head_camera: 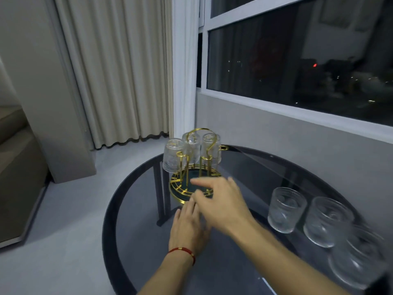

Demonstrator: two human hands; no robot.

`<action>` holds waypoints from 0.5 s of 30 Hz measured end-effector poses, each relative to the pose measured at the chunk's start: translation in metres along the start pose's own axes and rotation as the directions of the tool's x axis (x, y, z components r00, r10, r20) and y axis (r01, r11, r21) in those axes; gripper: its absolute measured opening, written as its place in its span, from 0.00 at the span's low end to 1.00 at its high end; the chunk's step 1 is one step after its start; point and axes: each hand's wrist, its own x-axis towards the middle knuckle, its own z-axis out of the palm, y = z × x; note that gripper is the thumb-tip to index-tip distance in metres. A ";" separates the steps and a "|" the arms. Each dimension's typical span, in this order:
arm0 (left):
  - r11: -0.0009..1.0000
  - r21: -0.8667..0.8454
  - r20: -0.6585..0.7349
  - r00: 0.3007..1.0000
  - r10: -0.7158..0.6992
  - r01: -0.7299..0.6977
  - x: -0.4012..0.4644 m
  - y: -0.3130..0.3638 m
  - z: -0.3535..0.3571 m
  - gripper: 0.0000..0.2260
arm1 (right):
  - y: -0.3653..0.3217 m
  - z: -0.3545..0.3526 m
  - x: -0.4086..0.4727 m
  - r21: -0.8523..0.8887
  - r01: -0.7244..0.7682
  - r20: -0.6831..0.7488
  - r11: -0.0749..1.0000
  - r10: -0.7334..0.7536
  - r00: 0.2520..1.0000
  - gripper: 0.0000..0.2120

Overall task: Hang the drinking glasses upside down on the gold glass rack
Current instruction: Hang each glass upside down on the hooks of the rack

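Observation:
The gold glass rack (187,167) stands on a round dark glass table (131,231), at its far side. Three clear textured glasses hang upside down on it: a left glass (174,155), a middle glass (191,145) and a right glass (211,149). Three more glasses stand upright in a row at the table's right: the nearest to the rack (286,209), a second glass (325,221) and a blurred third glass (359,254). My left hand (188,228) lies flat on the table just in front of the rack base, holding nothing. My right hand (221,201) hovers above it, fingers spread, empty.
A window wall and sill (297,116) run close behind the table on the right. Cream curtains (119,71) hang behind the rack. A sofa edge (17,167) sits at the far left, with grey floor (70,209) between it and the table.

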 end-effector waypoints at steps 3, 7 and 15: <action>0.998 -0.036 -0.005 0.999 -0.050 0.050 -0.011 0.012 0.001 0.20 | 0.030 -0.027 -0.054 0.059 -0.072 -0.050 0.996 0.075 0.996 0.17; 0.989 -0.146 -0.023 0.999 -0.036 0.033 -0.028 0.051 -0.001 0.21 | 0.072 -0.060 -0.105 0.092 -0.191 -0.238 0.977 0.208 0.949 0.12; 0.817 -0.576 0.062 0.997 0.039 0.004 -0.064 0.117 -0.017 0.15 | 0.135 -0.123 -0.150 -0.025 -0.423 -0.643 0.906 0.309 0.701 0.25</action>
